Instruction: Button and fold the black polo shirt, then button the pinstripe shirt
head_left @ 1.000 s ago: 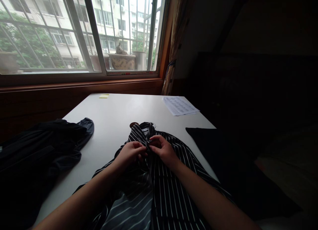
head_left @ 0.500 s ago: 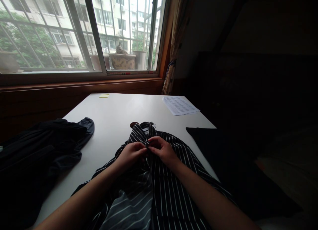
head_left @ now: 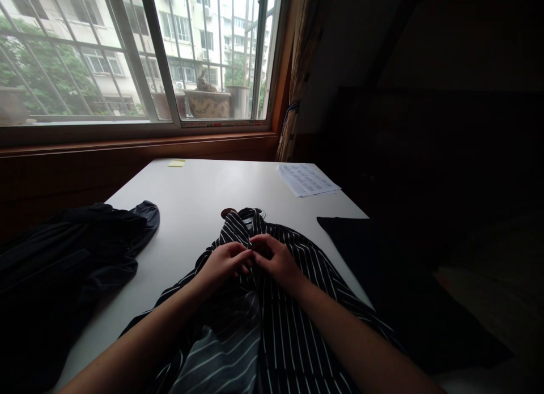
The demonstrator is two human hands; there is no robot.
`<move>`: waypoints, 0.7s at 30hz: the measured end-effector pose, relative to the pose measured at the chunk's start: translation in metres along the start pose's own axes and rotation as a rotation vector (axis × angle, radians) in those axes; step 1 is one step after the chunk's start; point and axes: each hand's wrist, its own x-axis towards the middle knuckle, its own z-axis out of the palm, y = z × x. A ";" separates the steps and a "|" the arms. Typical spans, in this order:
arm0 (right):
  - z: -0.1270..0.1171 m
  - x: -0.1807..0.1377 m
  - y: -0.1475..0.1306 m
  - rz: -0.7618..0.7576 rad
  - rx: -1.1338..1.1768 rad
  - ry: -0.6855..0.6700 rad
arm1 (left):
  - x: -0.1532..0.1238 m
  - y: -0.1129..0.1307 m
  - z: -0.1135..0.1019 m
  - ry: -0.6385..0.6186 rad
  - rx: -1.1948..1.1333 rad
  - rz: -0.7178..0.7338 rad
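A black shirt with white stripes (head_left: 293,320) lies spread on the white table (head_left: 191,195), its collar toward the window. The front hangs apart lower down, showing the greyer inside of the cloth. Just below the collar, my left hand (head_left: 227,261) pinches the front edge of the shirt. My right hand (head_left: 276,261) grips the opposite edge, and the fingertips of both hands meet there. Any button between them is hidden by the fingers. Past the collar, a round brown piece (head_left: 228,213) shows on the table.
Dark clothing (head_left: 80,246) is heaped along the table's left side. Another dark cloth (head_left: 361,252) lies over the right edge. Printed sheets (head_left: 308,179) rest at the far right corner, a yellow sticky note (head_left: 177,163) at the far left. Beyond is a barred window (head_left: 212,59).
The fingers of both hands have shifted slightly at the shirt front and draw closer together. The view has moved a little; the shirt stays in place.
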 end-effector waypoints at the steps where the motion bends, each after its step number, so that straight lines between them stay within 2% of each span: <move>1: 0.000 0.000 -0.001 -0.013 -0.019 0.003 | 0.000 0.000 0.000 0.005 -0.002 -0.001; 8: 0.002 -0.002 -0.003 -0.072 -0.074 0.006 | 0.002 -0.004 0.000 0.053 0.016 -0.023; 21: 0.001 -0.001 0.000 0.021 0.091 0.016 | 0.002 -0.004 -0.002 0.084 -0.028 -0.042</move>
